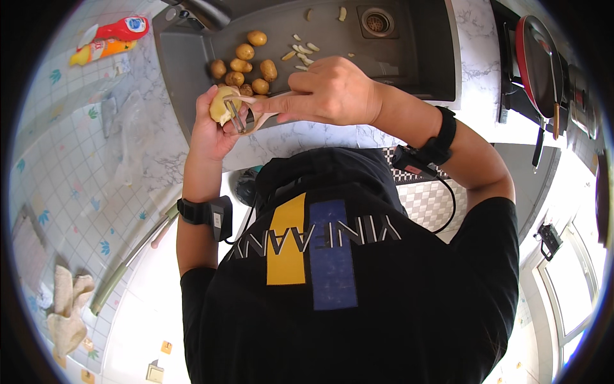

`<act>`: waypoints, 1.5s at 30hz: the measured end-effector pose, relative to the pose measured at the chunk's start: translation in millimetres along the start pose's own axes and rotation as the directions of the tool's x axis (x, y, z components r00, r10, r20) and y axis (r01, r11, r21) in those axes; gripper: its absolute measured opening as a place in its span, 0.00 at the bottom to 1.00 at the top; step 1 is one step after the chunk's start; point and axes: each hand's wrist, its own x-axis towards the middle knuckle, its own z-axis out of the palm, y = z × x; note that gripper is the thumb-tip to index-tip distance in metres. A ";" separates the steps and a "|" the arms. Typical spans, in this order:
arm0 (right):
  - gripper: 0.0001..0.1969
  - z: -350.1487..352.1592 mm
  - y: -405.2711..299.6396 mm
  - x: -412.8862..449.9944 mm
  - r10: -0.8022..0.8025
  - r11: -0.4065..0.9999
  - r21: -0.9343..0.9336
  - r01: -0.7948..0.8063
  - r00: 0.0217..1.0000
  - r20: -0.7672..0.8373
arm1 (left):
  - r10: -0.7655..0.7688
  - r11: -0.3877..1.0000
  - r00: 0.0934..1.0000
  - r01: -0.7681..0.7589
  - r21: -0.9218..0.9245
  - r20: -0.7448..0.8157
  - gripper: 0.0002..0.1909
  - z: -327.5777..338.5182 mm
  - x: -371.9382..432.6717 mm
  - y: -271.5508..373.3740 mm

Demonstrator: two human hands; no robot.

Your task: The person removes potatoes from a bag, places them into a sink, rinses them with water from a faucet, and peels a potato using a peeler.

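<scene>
My left hand (217,134) grips a partly peeled potato (221,106) over the near left edge of the sink. A vegetable peeler (259,106) with a pale handle is in my right hand (336,91). Its metal blade lies against the potato's right side, where some skin still shows. Behind my left hand, several unpeeled potatoes (268,70) rest on the floor of the dark sink (331,29). Pale strips of peel (305,49) are scattered beyond my right hand.
The sink drain (378,23) is at the far right, and a dark faucet (207,14) reaches in from the upper left. Two bottles (110,41) stand left of the sink. A red-rimmed frying pan (539,65) sits on the stove at right. Marbled countertop (307,136) borders the sink.
</scene>
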 end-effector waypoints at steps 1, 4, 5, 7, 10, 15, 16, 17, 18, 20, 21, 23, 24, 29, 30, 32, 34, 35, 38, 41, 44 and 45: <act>0.20 -0.8 0.7 0.4 0.000 1.000 -0.001 0.000 1.000 0.000 | 0.001 1.000 1.000 -0.001 0.000 0.001 0.22 -2.2 0.7 1.2; 0.18 -2.3 7.4 -5.4 -0.046 0.997 -0.065 0.048 0.998 0.036 | -0.072 0.991 0.987 0.055 0.121 0.142 0.22 -9.8 -0.5 5.7; 0.18 0.1 16.2 -16.0 -0.022 0.994 -0.105 0.030 0.997 0.073 | -0.086 0.993 0.957 0.058 0.106 0.279 0.23 -9.6 -4.7 6.9; 0.19 -1.5 21.0 -30.5 0.000 0.990 -0.142 0.016 0.994 0.112 | -0.092 0.994 0.908 0.061 0.087 0.408 0.23 -13.1 -7.0 9.2; 0.19 -8.5 19.7 -37.9 0.153 0.986 -0.088 -0.143 0.981 0.119 | -0.074 0.986 0.946 0.022 0.165 0.317 0.25 -22.8 -7.1 12.1; 0.20 -3.3 -0.1 -14.8 0.034 0.999 -0.027 -0.031 0.996 0.084 | -0.189 0.977 0.970 0.169 0.133 0.151 0.23 -18.9 -2.0 8.2; 0.21 -1.3 -3.4 -9.3 -0.009 0.999 -0.042 0.011 0.998 0.054 | -0.190 0.976 0.970 0.170 0.136 0.153 0.23 -13.6 -2.2 6.1; 0.22 0.4 -5.0 -6.1 -0.052 0.997 -0.057 0.054 0.998 0.026 | -0.190 0.972 0.978 0.176 0.158 0.084 0.23 -7.6 -2.9 2.9; 0.22 3.7 -3.7 -6.4 -0.068 0.996 -0.048 0.070 0.997 0.033 | -0.187 0.967 0.982 0.181 0.180 0.015 0.22 -4.3 -3.7 1.5; 0.22 4.6 -2.2 -8.0 -0.079 0.994 -0.073 0.084 0.995 0.066 | -0.203 0.965 0.979 0.196 0.173 0.024 0.22 -4.0 -3.2 1.5; 0.22 4.9 -1.3 -8.9 -0.092 0.990 -0.096 0.101 0.991 0.099 | -0.217 0.964 0.976 0.209 0.165 0.031 0.22 -4.7 -3.5 1.5; 0.23 4.1 2.5 -13.5 -0.086 0.991 -0.096 0.097 0.991 0.106 | -0.237 0.964 0.965 0.218 0.154 0.116 0.21 -11.7 -2.7 2.3; 0.23 3.6 5.4 -18.3 -0.077 0.991 -0.099 0.088 0.990 0.115 | -0.259 0.962 0.944 0.232 0.145 0.203 0.21 -16.4 -2.3 2.9; 0.17 -4.4 36.2 -58.9 0.172 0.977 -0.168 -0.128 0.944 0.283 | -0.133 0.972 0.928 0.053 0.229 0.349 0.19 -18.4 -11.1 10.7; 0.17 -1.9 36.4 -62.2 0.309 0.951 -0.110 -0.289 0.907 0.286 | 0.096 0.867 0.973 -0.186 0.463 0.211 0.18 -9.8 -13.9 4.4; 0.17 -1.5 36.5 -66.3 0.504 0.848 -0.053 -0.528 0.770 0.390 | 0.461 0.379 0.828 -0.509 0.773 0.319 0.20 -20.0 -9.5 1.4; 0.18 -4.9 31.0 -60.4 0.490 0.851 0.003 -0.525 0.796 0.355 | 0.428 0.332 0.845 -0.478 0.813 0.322 0.18 -14.3 -13.0 3.5; 0.18 -6.1 27.9 -56.6 0.478 0.851 0.063 -0.521 0.820 0.316 | 0.392 0.279 0.862 -0.444 0.852 0.321 0.16 -12.1 -13.6 4.1; 0.19 -6.7 23.0 -41.1 0.336 0.921 0.164 -0.354 0.933 0.127 | 0.288 0.286 0.931 -0.306 0.908 0.223 0.17 -18.2 -9.8 3.0; 0.19 -13.8 13.0 -19.9 0.234 0.962 0.082 -0.261 0.940 0.247 | 0.398 -0.082 0.769 -0.513 0.855 0.500 0.21 -14.5 -8.7 -1.9; 0.19 -7.0 5.1 -9.4 0.138 0.984 0.085 -0.159 0.967 0.213 | 0.265 0.070 0.891 -0.400 0.914 0.369 0.21 -2.3 -13.2 -2.8; 0.19 -5.6 2.1 -5.4 0.077 0.990 0.094 -0.101 0.970 0.231 | 0.266 0.070 0.891 -0.399 0.914 0.369 0.21 1.7 -15.5 -3.8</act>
